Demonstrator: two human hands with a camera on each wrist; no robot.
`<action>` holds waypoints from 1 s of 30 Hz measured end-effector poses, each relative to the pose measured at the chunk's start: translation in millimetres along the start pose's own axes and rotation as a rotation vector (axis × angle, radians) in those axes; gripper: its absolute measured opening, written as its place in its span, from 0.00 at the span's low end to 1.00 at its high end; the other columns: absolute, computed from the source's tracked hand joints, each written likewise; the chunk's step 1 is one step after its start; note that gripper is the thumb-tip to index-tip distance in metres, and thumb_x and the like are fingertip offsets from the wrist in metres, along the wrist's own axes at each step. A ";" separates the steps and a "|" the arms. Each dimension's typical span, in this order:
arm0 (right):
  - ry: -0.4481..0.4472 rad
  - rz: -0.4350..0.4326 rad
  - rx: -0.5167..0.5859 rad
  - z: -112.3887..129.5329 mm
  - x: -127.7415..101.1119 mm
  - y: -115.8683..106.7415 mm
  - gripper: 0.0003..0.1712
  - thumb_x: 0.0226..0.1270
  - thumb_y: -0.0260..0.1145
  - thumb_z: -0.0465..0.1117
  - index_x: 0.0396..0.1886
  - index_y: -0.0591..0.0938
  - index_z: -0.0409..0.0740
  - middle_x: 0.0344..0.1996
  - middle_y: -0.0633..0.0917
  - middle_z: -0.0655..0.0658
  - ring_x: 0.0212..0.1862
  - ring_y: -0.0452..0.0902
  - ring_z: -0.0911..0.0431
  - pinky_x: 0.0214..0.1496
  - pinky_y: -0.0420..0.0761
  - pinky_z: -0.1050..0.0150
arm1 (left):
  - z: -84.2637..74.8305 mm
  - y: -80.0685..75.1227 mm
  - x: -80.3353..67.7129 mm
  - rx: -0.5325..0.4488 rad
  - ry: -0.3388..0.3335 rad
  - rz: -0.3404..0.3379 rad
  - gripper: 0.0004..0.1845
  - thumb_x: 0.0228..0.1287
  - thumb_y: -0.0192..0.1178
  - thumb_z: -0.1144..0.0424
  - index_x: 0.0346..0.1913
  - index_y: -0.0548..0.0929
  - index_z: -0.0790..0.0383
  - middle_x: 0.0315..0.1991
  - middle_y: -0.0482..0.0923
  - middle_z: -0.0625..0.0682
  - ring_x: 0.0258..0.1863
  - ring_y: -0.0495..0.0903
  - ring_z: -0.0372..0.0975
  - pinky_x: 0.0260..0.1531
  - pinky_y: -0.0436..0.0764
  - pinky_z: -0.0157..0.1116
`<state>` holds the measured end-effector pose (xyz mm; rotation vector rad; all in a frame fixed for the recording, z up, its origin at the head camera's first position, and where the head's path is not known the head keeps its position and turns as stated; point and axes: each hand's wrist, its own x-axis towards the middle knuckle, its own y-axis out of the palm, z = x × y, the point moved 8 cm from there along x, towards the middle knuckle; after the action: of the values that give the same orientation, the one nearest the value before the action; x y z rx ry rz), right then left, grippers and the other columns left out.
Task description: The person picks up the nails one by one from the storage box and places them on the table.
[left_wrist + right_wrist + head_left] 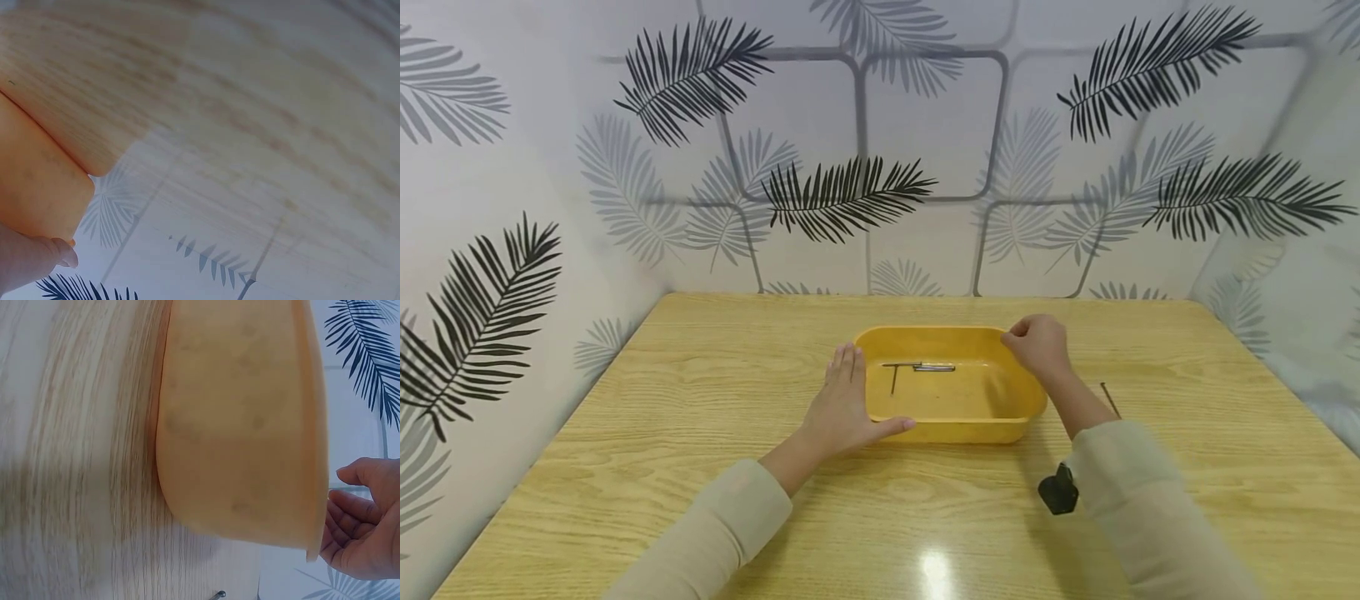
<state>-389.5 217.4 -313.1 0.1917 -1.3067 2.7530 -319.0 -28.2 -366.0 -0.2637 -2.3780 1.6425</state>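
A yellow plastic tray (977,432) stands on the wooden table. Inside it lie several thin dark metal nails (934,367), some crossing near the far left part of the floor. My left hand (844,408) rests against the tray's left end, fingers straight and thumb along the front rim; that thumb (47,256) shows in the left wrist view. Over the far right corner is my right hand (1039,343), fingers loosely bent beside the rim. In the right wrist view, a gap shows between its thumb (356,470) and forefinger, with nothing in it.
Another long nail (1109,398) lies on the table (700,358) to the right of the tray, partly behind the right sleeve (1138,475). A small black object (1058,490) shows beside that sleeve. A wall (925,250) with leaf patterns borders the table's far edge.
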 end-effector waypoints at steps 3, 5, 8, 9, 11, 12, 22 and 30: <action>0.001 0.010 -0.004 3.2 -0.1 4.0 0.14 0.61 0.59 0.36 0.34 0.82 0.25 0.32 0.83 0.31 0.32 0.77 0.46 0.37 0.80 0.56 | 0.9 0.3 0.3 -0.008 0.006 0.002 0.63 0.50 0.54 0.28 0.71 0.40 0.73 0.73 0.34 0.66 0.73 0.34 0.54 0.72 0.44 0.49; 0.004 0.011 -0.002 5.5 -0.3 6.7 0.14 0.61 0.58 0.36 0.34 0.82 0.26 0.32 0.83 0.32 0.33 0.77 0.46 0.38 0.80 0.56 | 1.5 0.7 0.7 -0.006 0.009 0.003 0.64 0.49 0.52 0.26 0.71 0.40 0.73 0.73 0.34 0.66 0.74 0.34 0.54 0.72 0.44 0.49; -0.002 0.009 -0.004 9.2 -0.2 11.5 0.13 0.60 0.59 0.35 0.33 0.82 0.26 0.32 0.84 0.32 0.33 0.77 0.47 0.39 0.80 0.55 | 1.9 0.9 0.6 0.005 0.010 0.005 0.64 0.49 0.50 0.25 0.71 0.39 0.73 0.73 0.33 0.66 0.74 0.34 0.54 0.72 0.43 0.49; -0.004 0.012 0.000 10.6 -0.3 13.4 0.13 0.60 0.59 0.35 0.33 0.82 0.27 0.32 0.84 0.33 0.33 0.77 0.47 0.40 0.80 0.55 | 1.8 0.9 0.6 0.004 0.008 0.006 0.64 0.49 0.51 0.25 0.71 0.39 0.73 0.73 0.33 0.65 0.74 0.34 0.54 0.72 0.43 0.49; -0.012 0.015 0.008 13.7 -0.5 16.9 0.12 0.59 0.59 0.35 0.31 0.83 0.27 0.30 0.84 0.33 0.31 0.77 0.48 0.40 0.79 0.54 | 1.2 0.3 0.3 0.002 0.011 -0.001 0.63 0.50 0.52 0.26 0.71 0.40 0.73 0.73 0.34 0.66 0.73 0.35 0.55 0.72 0.44 0.49; -0.014 0.020 0.012 15.0 -0.6 19.0 0.12 0.59 0.59 0.35 0.31 0.82 0.27 0.29 0.84 0.34 0.30 0.76 0.48 0.39 0.79 0.54 | 0.9 0.1 0.2 0.002 0.012 -0.004 0.63 0.50 0.53 0.27 0.71 0.40 0.74 0.73 0.34 0.66 0.73 0.35 0.55 0.72 0.44 0.49; 0.003 0.053 0.023 26.1 -3.0 37.6 0.12 0.60 0.59 0.35 0.28 0.83 0.29 0.28 0.84 0.35 0.28 0.75 0.51 0.39 0.79 0.55 | 0.8 0.4 0.6 0.012 0.001 -0.007 0.63 0.50 0.54 0.28 0.71 0.41 0.74 0.73 0.34 0.66 0.74 0.36 0.55 0.72 0.44 0.49; 0.030 0.094 0.020 35.0 -7.4 54.3 0.12 0.60 0.59 0.36 0.30 0.84 0.30 0.33 0.85 0.34 0.28 0.75 0.52 0.34 0.79 0.59 | 2.9 2.0 0.8 0.005 -0.002 -0.012 0.63 0.49 0.54 0.27 0.71 0.41 0.73 0.73 0.35 0.66 0.74 0.35 0.54 0.72 0.44 0.49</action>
<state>-386.8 155.8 -333.9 0.0925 -1.3141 2.8361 -320.6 -29.9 -368.8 -0.2459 -2.3724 1.6437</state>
